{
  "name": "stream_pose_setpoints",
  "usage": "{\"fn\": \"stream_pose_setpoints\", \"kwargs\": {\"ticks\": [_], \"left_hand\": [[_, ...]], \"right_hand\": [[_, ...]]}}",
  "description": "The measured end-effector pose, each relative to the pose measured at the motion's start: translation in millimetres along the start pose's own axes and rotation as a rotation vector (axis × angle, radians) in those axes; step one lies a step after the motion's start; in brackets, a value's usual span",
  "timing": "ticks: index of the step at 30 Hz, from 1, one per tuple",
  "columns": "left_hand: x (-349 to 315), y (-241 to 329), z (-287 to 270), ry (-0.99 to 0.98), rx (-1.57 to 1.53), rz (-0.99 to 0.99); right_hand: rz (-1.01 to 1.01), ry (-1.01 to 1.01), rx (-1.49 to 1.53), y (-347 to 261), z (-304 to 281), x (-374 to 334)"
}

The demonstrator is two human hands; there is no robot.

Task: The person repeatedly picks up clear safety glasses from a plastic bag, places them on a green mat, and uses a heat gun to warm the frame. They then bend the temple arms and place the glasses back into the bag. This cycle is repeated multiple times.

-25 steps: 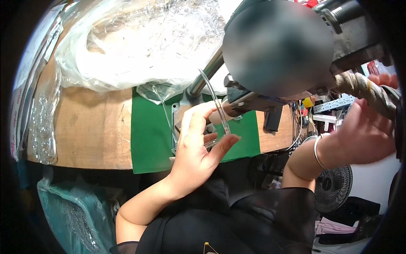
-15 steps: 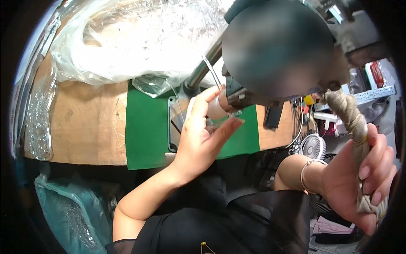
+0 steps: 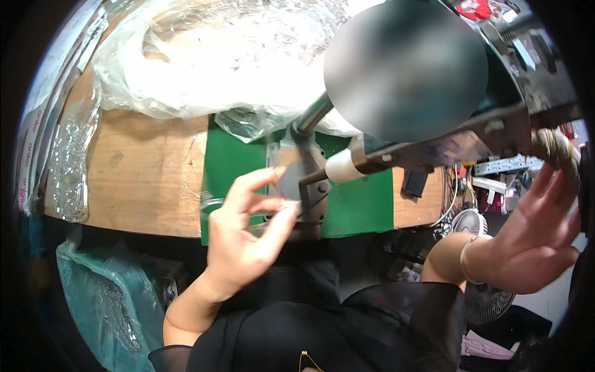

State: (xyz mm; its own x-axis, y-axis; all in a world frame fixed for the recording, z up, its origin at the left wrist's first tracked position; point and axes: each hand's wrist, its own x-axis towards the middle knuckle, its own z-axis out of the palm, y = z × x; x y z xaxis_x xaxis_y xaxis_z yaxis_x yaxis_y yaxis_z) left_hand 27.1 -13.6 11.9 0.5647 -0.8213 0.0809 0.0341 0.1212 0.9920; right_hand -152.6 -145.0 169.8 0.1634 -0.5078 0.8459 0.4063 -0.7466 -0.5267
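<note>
My left hand (image 3: 245, 232) is over the front of the green mat (image 3: 356, 208), blurred by motion. Its thumb and fingers are closed on a small clear plastic piece (image 3: 289, 205), too smeared to name exactly; thin clear loops stick out left of the hand. To its right stands a hand press, with a white cylinder (image 3: 344, 166) on its ram and a dark angled rod pointing toward my fingertips. My right hand (image 3: 530, 239) is at the far right, fingers stretched up against the cloth-wrapped lever (image 3: 555, 149) of the press, palm off it.
A large clear plastic bag (image 3: 204, 74) of shiny clear pieces covers the back of the wooden table (image 3: 145, 167). A smaller filled bag (image 3: 68, 173) lies left. Below hangs a teal bag (image 3: 99, 304). A black phone-like object (image 3: 414, 183) lies right, near a white fan (image 3: 469, 223).
My left hand has drawn left and toward me, away from the white cylinder, with the clear piece. My right hand has risen with the lever, its grip loosened and fingers straightened.
</note>
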Motion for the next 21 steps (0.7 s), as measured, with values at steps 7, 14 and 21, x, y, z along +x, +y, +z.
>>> {"fn": "stream_pose_setpoints", "kwargs": {"ticks": [7,14,21], "left_hand": [[15,-42,-86,0.153,0.843,-0.264],[107,-21,-45,0.266,0.857,0.277],[186,-53,-43,-0.047,0.378,0.142]], "right_hand": [[-0.003,-0.234,-0.067,50,-44,-58],[0.24,-0.136,-0.134,50,-36,-83],[0.453,-0.384,-0.322,50,-29,-111]]}}
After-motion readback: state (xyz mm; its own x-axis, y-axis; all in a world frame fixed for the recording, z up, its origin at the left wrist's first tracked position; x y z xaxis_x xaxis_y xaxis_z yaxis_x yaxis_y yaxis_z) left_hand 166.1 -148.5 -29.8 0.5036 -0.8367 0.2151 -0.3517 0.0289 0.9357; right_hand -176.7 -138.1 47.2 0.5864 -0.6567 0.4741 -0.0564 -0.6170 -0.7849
